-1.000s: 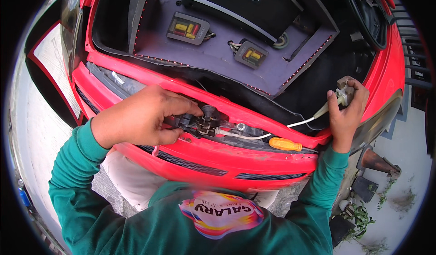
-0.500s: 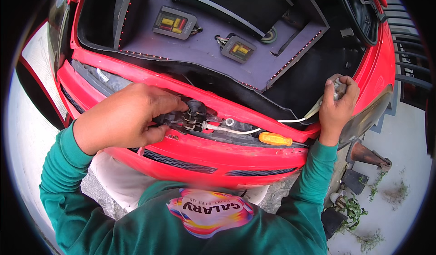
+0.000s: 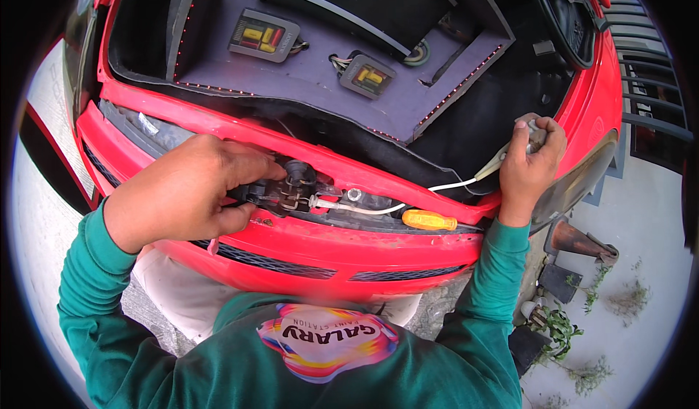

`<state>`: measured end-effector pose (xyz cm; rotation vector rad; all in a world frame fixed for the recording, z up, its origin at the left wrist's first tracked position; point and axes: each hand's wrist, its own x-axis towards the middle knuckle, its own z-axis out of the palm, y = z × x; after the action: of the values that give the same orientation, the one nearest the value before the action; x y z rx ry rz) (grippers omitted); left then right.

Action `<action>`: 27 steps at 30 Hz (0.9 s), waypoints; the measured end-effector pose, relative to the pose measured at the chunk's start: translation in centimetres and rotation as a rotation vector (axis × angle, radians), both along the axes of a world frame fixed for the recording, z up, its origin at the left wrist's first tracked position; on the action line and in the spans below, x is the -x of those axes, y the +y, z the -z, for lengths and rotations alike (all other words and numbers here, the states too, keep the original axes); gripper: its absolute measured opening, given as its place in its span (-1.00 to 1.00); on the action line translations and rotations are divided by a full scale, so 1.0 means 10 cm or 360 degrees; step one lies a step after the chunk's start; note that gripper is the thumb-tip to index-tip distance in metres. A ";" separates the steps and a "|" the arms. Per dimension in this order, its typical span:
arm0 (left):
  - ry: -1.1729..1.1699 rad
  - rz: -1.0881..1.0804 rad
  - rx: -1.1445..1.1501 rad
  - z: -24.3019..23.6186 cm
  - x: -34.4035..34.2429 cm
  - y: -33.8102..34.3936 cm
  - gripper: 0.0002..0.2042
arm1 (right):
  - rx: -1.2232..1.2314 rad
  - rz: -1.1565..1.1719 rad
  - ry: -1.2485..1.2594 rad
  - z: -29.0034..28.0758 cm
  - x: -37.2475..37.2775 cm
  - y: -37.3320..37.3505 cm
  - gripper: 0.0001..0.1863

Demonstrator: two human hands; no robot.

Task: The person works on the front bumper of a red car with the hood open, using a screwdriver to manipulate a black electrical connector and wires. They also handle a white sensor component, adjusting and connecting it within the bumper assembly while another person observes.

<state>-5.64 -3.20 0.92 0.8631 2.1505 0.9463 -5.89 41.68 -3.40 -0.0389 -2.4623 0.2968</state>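
My left hand (image 3: pixel 191 191) is at the dark metal trunk latch (image 3: pixel 297 185) in the recess above the bumper, its thumb and fingers closed around the left side. What the fingertips grip there is partly hidden. A white cable (image 3: pixel 364 210) runs from the latch across the red body edge to my right hand (image 3: pixel 537 163). That hand is wrapped around a whitish-grey piece (image 3: pixel 537 132), whose kind I cannot make out, at the cable's pale tapered end (image 3: pixel 489 167). A screwdriver with a yellow-orange handle (image 3: pixel 429 220) lies in the recess beside the cable.
Beyond the red lip (image 3: pixel 328 151), the trunk holds a purple-grey board (image 3: pixel 291 78) with a black amplifier (image 3: pixel 364 5) and two boxes with yellow and red components (image 3: pixel 263 36). Below is the red bumper (image 3: pixel 349 247). Potted plants (image 3: pixel 561 332) stand on the ground at right.
The whole view has shifted slightly, so everything appears a little further left. Both hands keep their holds, and the cable and screwdriver stay in place.
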 end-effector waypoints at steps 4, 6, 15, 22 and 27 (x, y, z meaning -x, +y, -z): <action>-0.0039 -0.0017 0.0035 -0.02 0.00 0.00 -0.47 | -0.0028 -0.0001 0.0011 0.01 0.01 0.02 -0.67; -0.0032 -0.0007 0.0033 -0.01 0.01 0.00 -0.47 | -0.0024 0.0000 0.0013 0.01 0.01 0.01 -0.68; 0.0021 -0.0015 -0.0029 0.02 0.02 -0.02 -0.46 | 0.0307 -0.0073 -0.0046 0.03 -0.01 0.05 -0.71; 0.0174 -0.0101 -0.0129 0.10 -0.06 -0.01 -0.52 | 0.1051 -0.0251 -0.0018 0.02 -0.07 0.19 -0.75; 0.0187 -0.0097 -0.0157 0.24 -0.04 0.00 -0.48 | 0.1398 -0.0303 0.0114 0.03 -0.12 0.21 -0.86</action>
<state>-5.24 -3.22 -1.45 0.9261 2.2567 1.0637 -4.64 43.80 -3.70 -0.1613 -2.0815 1.4036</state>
